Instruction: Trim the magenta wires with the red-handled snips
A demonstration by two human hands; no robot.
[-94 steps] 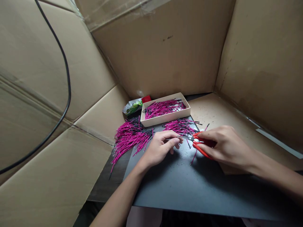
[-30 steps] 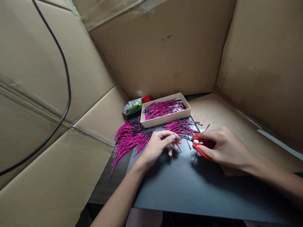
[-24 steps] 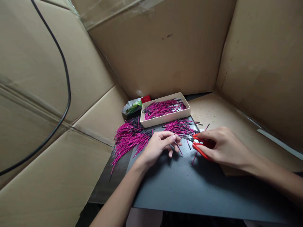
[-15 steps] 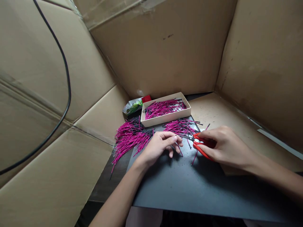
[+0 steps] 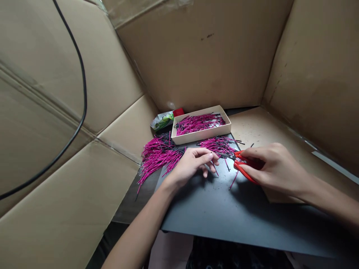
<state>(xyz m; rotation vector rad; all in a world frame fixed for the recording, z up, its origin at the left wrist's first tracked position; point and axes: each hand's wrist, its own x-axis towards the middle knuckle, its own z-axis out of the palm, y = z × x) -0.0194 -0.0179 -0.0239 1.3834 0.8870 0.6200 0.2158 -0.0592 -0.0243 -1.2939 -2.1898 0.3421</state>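
My left hand [image 5: 198, 161] is closed in a pinch, thumb against forefinger, around a short magenta wire [image 5: 215, 170] whose lower part hangs below the fingers. My right hand [image 5: 272, 164] grips red-handled scissors [image 5: 246, 172]. Their dark blades reach left to just beside my left fingertips; whether they touch the wire I cannot tell. Behind my hands lies a pile of magenta wires with black ends [image 5: 215, 143]. A larger heap of the same wires [image 5: 157, 157] is left of my left hand. One loose wire [image 5: 233, 181] rests under the scissors.
A shallow cream box [image 5: 203, 136] full of such wires stands at the back of the grey tabletop [image 5: 202, 213]. A green-and-white packet [image 5: 163, 120] lies beside it. Cardboard walls [image 5: 207, 67] close in the table, and a black cable [image 5: 82, 82] hangs at left.
The head view has shifted slightly, so everything sits a little to the right and higher. The scissors look more closed, and both hands keep their holds.
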